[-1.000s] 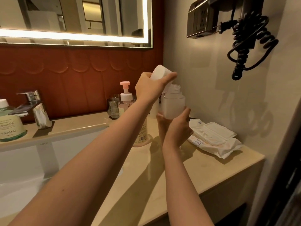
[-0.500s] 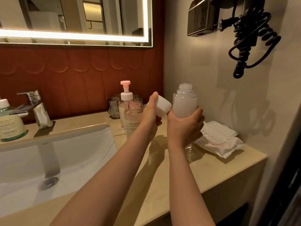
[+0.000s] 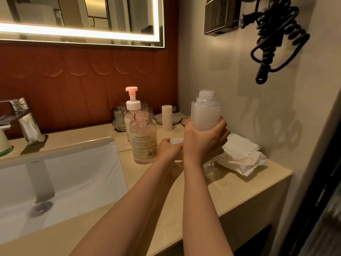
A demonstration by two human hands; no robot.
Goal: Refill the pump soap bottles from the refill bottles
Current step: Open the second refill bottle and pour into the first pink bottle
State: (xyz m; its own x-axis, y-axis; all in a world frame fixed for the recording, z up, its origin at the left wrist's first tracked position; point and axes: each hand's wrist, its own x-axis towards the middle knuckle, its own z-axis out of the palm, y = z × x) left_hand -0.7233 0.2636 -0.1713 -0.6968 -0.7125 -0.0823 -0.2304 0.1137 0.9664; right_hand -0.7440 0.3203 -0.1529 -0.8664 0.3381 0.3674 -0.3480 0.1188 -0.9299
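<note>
**A:** The fingers (image 3: 222, 132) first: how do they lie?

**B:** Those of your right hand (image 3: 203, 143) are curled closely round the lower half of the frosted bottle (image 3: 205, 115). The bottle is upright in the air above the counter (image 3: 239, 183), and its threaded neck is uncapped.

**A:** And the other hand?

**B:** Your left hand (image 3: 168, 149) sits low, just left of the right wrist, and grips the white cap (image 3: 176, 140). The wrist hides most of its fingers, so only their curl about the cap can be read.

**A:** What stands nearest?

**B:** The clear pink bottle (image 3: 143, 137) stands upright on the counter, just left of your left hand. Its neck is open and its printed label faces you. Directly behind it is the pump bottle (image 3: 133, 106), which has a pink pump head. To the right of that, a white tube (image 3: 167, 117) stands on end. Glass tumblers (image 3: 119, 119) sit against the red wall panel.

**A:** Further out?

**B:** A wet-wipes pack (image 3: 239, 154) lies on the counter to the right of your hands, near the wall. The washbasin (image 3: 73, 178) and chrome tap (image 3: 25, 121) are to the left, with a lit mirror (image 3: 83, 13) above them. A black coiled cord (image 3: 276, 39) hangs on the right wall.
</note>
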